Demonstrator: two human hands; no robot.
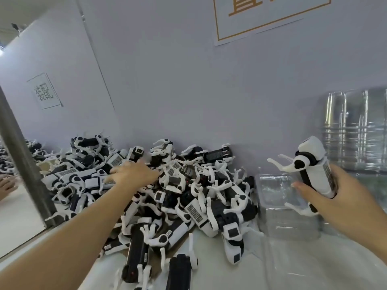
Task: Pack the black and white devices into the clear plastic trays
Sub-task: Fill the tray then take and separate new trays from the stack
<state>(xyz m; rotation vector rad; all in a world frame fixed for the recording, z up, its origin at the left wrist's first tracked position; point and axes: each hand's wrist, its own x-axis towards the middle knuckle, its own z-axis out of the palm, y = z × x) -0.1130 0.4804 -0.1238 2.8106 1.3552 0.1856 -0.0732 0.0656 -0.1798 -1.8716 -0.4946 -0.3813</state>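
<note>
A big heap of black and white devices [178, 191] with thin white legs covers the middle of the white table, against the wall. My left hand [134, 173] reaches over the top of the heap, fingers spread, touching the devices there. My right hand [333, 195] holds one black and white device [312, 164] upright by its lower body, above a clear plastic tray [287, 218] that sits to the right of the heap. The tray looks empty.
A tall stack of clear plastic trays [356, 130] stands at the back right against the wall. A grey metal post [25, 164] rises at the left. Beyond it lie more devices and another person's hand [7, 185]. Paper signs hang on the wall.
</note>
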